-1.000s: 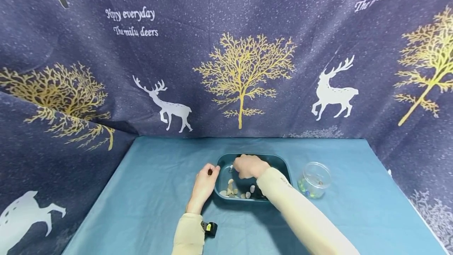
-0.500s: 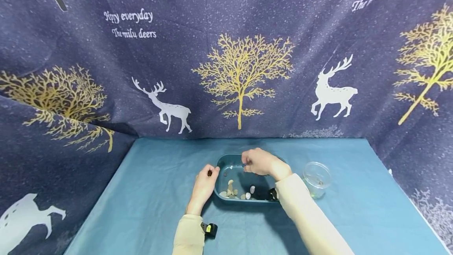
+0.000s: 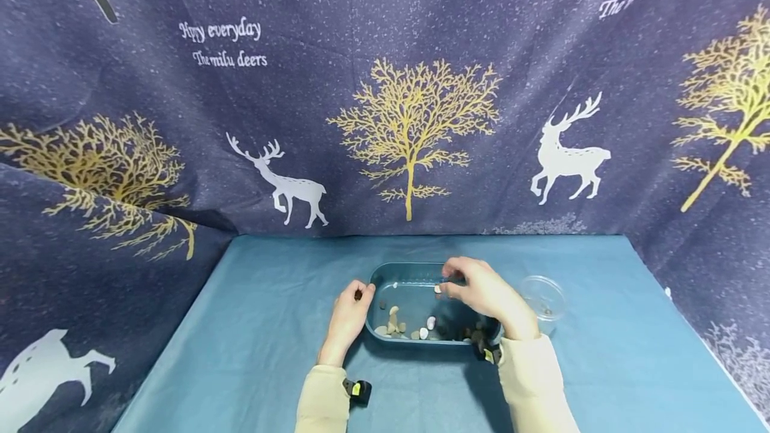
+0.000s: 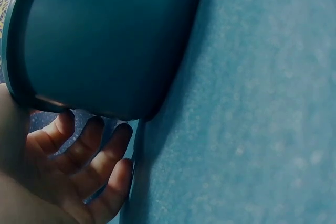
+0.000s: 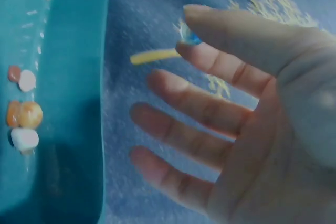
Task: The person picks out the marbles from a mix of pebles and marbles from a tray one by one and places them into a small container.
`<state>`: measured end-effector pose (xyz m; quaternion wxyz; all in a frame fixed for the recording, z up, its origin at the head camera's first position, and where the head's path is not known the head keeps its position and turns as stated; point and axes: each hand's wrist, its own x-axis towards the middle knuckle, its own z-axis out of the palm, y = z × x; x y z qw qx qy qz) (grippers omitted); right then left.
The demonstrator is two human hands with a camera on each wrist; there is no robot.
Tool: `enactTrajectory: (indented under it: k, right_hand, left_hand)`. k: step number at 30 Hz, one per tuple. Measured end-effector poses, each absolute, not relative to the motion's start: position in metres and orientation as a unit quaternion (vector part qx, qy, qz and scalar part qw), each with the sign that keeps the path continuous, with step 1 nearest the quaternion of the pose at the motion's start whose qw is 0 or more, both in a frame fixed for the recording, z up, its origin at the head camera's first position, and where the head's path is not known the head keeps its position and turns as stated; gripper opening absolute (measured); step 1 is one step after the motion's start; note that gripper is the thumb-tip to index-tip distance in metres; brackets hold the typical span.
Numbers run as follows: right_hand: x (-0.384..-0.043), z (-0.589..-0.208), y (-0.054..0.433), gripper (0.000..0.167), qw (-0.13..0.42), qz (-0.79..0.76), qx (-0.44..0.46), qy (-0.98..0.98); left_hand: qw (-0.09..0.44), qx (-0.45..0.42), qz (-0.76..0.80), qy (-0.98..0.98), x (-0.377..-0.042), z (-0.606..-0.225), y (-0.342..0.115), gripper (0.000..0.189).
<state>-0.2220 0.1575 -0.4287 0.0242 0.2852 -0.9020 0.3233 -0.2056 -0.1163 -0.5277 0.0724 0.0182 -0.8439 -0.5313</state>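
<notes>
Between the thumb and index finger of my right hand is a small clear and blue glass marble. The other fingers spread apart in the right wrist view, and the hand is over the right side of a teal plastic basin. My left hand holds the basin's left end. In the left wrist view the thumb lies at the rim and the fingertips curl against the outer wall. Inside the basin lie several pebbles, among them a white one and a round tan one.
Right of the basin stands a clear round jar, partly hidden behind my right wrist. A light blue cloth covers the table. Behind it hangs a dark blue curtain printed with deer and trees.
My right hand has risen from low in the basin and moved right, carrying the marble. Several pebbles it covered now show. The left hand keeps its hold on the basin.
</notes>
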Motion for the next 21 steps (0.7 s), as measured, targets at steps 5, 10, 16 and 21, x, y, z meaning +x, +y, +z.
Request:
enactTrajectory:
  k: [5,10,16,21]
  right_hand:
    - [-0.21,-0.433,0.174,0.009,0.071,0.327,0.254,-0.907]
    - [-0.208,-0.431,0.184,0.011,0.084,0.312,0.22,-0.92]
    - [-0.204,-0.427,0.193,0.014,0.096,0.3,0.197,-0.928]
    - [-0.197,-0.424,0.202,0.013,0.142,0.311,0.18,-0.922]
  left_hand:
    - [0.066,0.012,-0.537,-0.841,-0.204,-0.529,-0.113,0.034]
    - [0.07,0.008,-0.542,-0.837,-0.205,-0.528,-0.114,0.034]
    - [0.072,0.012,-0.541,-0.838,-0.204,-0.529,-0.117,0.033]
    - [0.067,0.011,-0.543,-0.837,-0.204,-0.528,-0.118,0.032]
